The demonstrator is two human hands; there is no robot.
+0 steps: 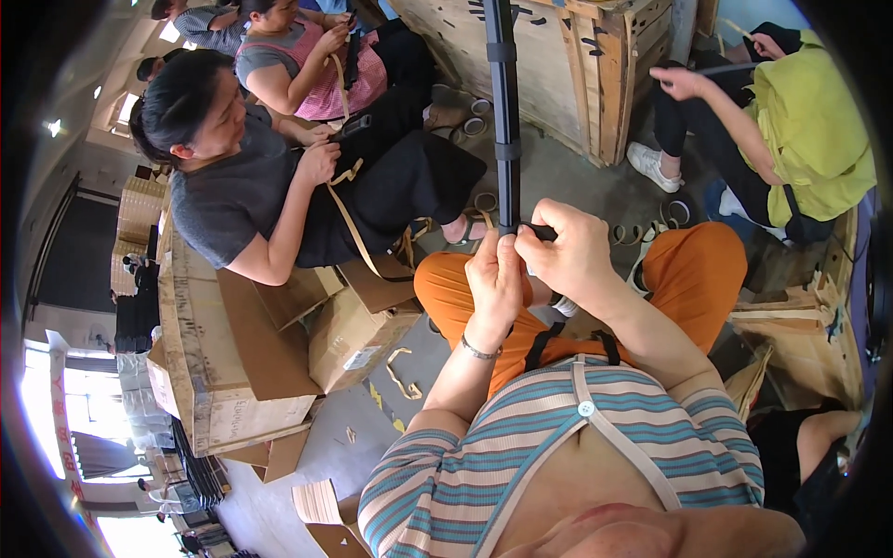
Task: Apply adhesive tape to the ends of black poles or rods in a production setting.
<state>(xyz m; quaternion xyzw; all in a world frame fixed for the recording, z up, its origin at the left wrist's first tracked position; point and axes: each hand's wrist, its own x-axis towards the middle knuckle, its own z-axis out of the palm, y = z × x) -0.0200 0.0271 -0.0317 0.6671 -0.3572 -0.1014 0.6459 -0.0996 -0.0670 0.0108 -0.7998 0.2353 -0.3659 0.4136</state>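
Left hand (494, 281) pinches the black bar (505, 112) at its lower end, right hand (569, 249) alongside, grip clasping a dark piece (539, 232)!

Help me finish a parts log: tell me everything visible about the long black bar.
The bar is slim, straight and black, perhaps plastic or metal, with black bands around it. It points away from the person, its far end out of view. The left hand touches its near end, the right hand close beside.
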